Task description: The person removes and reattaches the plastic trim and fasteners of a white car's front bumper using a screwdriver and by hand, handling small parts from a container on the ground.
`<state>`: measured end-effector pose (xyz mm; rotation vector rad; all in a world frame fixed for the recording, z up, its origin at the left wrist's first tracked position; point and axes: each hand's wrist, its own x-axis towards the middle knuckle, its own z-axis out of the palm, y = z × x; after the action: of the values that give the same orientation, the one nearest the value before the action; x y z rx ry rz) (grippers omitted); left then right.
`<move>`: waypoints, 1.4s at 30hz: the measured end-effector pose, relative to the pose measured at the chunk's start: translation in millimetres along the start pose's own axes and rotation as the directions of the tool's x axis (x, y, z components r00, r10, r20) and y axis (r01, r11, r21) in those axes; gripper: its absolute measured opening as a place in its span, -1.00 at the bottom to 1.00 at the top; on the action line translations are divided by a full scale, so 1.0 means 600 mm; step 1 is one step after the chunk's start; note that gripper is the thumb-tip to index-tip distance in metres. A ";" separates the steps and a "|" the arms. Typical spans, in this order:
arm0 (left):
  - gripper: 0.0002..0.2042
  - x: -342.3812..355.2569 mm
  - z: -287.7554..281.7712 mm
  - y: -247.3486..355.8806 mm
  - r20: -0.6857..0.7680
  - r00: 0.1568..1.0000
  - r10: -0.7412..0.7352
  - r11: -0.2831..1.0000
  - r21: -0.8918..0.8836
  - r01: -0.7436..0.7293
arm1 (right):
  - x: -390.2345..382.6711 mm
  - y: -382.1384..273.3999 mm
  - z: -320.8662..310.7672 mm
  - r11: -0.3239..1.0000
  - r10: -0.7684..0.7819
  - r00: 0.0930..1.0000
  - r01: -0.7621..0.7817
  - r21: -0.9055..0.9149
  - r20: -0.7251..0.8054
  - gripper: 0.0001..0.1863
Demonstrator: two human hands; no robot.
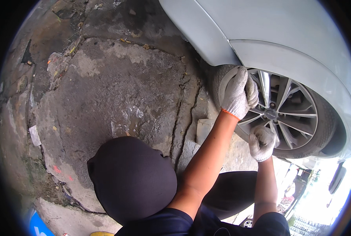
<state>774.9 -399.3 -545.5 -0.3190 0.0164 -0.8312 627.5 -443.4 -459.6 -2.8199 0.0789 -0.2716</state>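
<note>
Here, left hand (pixel 238 93) in a white knit glove with orange cuff, laid flat over the top edge of the tyre (pixel 325 129), fingers curled down over the tread beside the fender (pixel 293 55); gripping the tyre rather than hanging open. Lower and just to the right, right hand (pixel 262 142) in a matching glove, closed into a fist at the lower left edge of the alloy wheel (pixel 285 114); whether something small sits inside the fist cannot be told. Wheel lying to the right of both hands, its face turned toward the viewer, hub beyond the right hand's knuckles, spokes fanning out from there. Right hand nearer to the hub; left hand higher, out on the rubber. Both forearms reaching up from the lower edge, the left crossing over a dark trouser knee (pixel 232 192). Left of the arms, a round dark cap (pixel 132 177), close below the left elbow. A pale block (pixel 203 129) just left of the left forearm, on cracked concrete ground (pixel 116 82). Silver car body (pixel 285 27) above everything.
</note>
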 end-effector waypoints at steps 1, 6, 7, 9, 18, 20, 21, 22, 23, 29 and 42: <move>-0.33 0.004 0.003 0.004 0.014 1.000 -0.004 1.000 -0.012 0.004 | -0.002 0.004 0.000 1.000 0.006 1.000 -0.006 0.006 0.012 -0.74; -0.37 0.005 0.004 0.019 -0.051 0.998 0.034 0.997 0.069 -0.031 | 0.002 0.006 0.010 0.999 0.028 0.996 -0.025 -0.034 0.082 -0.72; -0.38 0.003 0.002 0.021 -0.054 0.998 0.022 0.998 0.058 -0.019 | 0.003 0.003 0.015 0.999 0.045 0.997 -0.043 -0.028 0.059 -0.71; -0.40 0.000 -0.006 0.022 -0.072 0.997 0.015 0.999 0.052 -0.011 | 0.003 0.004 0.022 0.996 0.091 0.993 -0.089 -0.019 0.076 -0.70; -0.51 -0.003 -0.010 0.026 -0.061 0.998 0.001 0.999 0.037 0.001 | -0.019 0.092 0.090 0.951 0.302 0.942 -0.308 0.018 0.150 -0.69; -0.54 -0.002 -0.016 0.034 -0.078 0.997 -0.001 0.999 0.041 0.004 | 0.006 0.073 0.100 0.944 0.328 0.926 -0.331 -0.014 0.187 -0.66; -0.54 0.002 -0.017 0.032 -0.068 0.998 0.007 1.000 0.024 -0.006 | 0.016 0.067 0.100 0.949 0.313 0.929 -0.313 -0.031 0.197 -0.66; -0.54 0.001 -0.023 0.034 -0.075 0.997 0.020 1.000 0.013 -0.019 | 0.022 0.062 0.108 0.953 0.302 0.928 -0.301 -0.036 0.220 -0.65; -0.54 0.001 -0.026 0.034 -0.131 0.990 0.049 0.999 0.011 -0.048 | 0.029 0.052 0.109 0.965 0.262 0.936 -0.257 -0.051 0.236 -0.65; -0.53 -0.005 -0.030 0.049 -0.289 0.953 0.089 0.996 0.046 -0.079 | 0.017 0.059 0.117 0.963 0.245 0.935 -0.265 0.045 0.254 -0.65; -0.46 0.002 0.046 0.057 -0.230 0.971 0.058 0.998 0.050 -0.047 | -0.005 0.077 0.097 0.948 0.278 0.925 -0.307 0.079 0.257 -0.66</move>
<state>804.2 -371.1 -528.5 -0.1777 0.2232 -0.8113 634.5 -470.2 -528.6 -2.6512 0.4123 0.1349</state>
